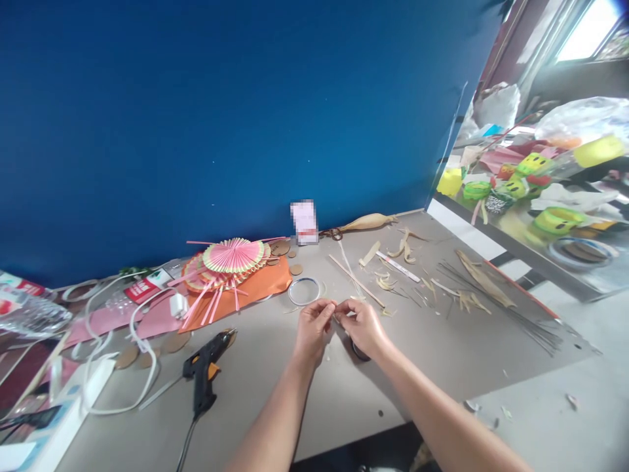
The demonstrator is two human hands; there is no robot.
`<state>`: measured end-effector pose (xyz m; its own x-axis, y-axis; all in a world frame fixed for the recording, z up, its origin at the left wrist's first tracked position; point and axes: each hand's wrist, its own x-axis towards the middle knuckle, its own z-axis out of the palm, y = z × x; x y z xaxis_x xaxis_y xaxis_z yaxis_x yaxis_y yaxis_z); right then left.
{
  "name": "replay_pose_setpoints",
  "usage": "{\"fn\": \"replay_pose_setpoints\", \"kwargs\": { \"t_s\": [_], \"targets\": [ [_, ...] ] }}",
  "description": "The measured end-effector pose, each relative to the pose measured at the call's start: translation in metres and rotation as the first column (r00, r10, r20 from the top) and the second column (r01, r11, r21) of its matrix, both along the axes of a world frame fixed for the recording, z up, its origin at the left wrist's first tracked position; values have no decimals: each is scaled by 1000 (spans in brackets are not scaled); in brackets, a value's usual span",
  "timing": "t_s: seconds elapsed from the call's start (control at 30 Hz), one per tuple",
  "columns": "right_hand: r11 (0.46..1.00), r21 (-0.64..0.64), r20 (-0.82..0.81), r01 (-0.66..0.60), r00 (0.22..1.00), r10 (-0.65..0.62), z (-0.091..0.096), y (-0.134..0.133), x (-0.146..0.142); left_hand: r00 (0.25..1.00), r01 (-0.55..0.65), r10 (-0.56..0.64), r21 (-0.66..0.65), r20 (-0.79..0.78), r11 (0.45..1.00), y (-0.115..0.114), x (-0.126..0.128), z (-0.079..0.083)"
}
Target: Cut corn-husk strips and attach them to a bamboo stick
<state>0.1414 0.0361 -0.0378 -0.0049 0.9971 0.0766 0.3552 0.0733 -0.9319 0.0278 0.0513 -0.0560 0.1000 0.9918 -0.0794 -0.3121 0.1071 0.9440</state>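
My left hand and my right hand meet above the grey table, thumbs and fingers pinched together. Whatever is between the fingertips is too small to make out. Just behind my left hand lies a roll of clear tape. A dark round roll sits partly hidden under my right hand. Beyond the hands are a thin wooden stick, a white marker and dry husk strips.
A black glue gun with its cord lies left. Pink paper fans rest on orange paper by the blue wall. Thin wires and husk lie right. White cable loops near a power strip.
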Motion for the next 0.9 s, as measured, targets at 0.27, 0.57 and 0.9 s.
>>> {"fn": "replay_pose_setpoints", "kwargs": {
  "t_s": [0.27, 0.57, 0.9],
  "targets": [
    [1000, -22, 33, 17, 999, -16, 3, -8, 5, 995, 52, -47, 62, -89, 997, -2, -2, 0],
    [983, -7, 201, 185, 963, -179, -8, -4, 50, 999, -47, 46, 39, 27, 998, 0, -1, 1],
    [947, 164, 594, 277, 739, -319, -2, 8, 112, 855, 46, 95, 257, -510, 965, 3, 8, 7]
  ]
}}
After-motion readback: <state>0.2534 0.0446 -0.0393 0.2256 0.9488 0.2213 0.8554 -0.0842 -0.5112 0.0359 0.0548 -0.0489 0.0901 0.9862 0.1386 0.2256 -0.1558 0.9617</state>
